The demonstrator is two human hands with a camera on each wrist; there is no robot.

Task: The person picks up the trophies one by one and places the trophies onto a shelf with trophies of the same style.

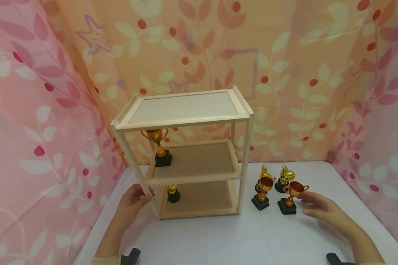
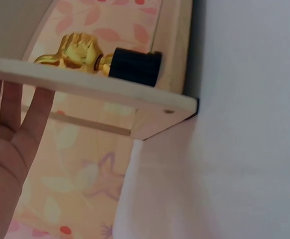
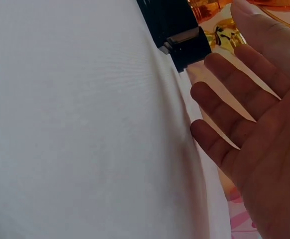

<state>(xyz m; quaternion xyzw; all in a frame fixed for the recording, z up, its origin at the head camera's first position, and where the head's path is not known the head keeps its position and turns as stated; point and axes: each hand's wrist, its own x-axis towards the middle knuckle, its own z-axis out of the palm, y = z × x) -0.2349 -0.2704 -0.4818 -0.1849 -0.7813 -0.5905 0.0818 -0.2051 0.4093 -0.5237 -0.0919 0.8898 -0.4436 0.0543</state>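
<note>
A three-tier wooden shelf (image 1: 192, 180) stands on the table. My left hand (image 1: 132, 204) holds its front left post, thumb in front and fingers behind; the left wrist view shows those fingers (image 2: 35, 112) passing behind the wood. On the middle tier is a gold trophy cup (image 1: 161, 151) with a black base, and on the bottom tier a gold thumbs-up trophy (image 1: 173, 193), partly hidden by the tier above. My right hand (image 1: 321, 209) reaches beside a bronze-coloured trophy cup (image 1: 296, 189), its fingertips right at the handle. In the right wrist view its fingers (image 3: 229, 79) are spread and loosely bent.
Left of that cup stands another bronze-coloured trophy cup (image 1: 263, 187). Two gold thumbs-up trophies (image 1: 286, 175) are behind the pair. A white cloth covers the table (image 1: 219, 239). Patterned curtains (image 1: 285, 73) hang at the back and both sides.
</note>
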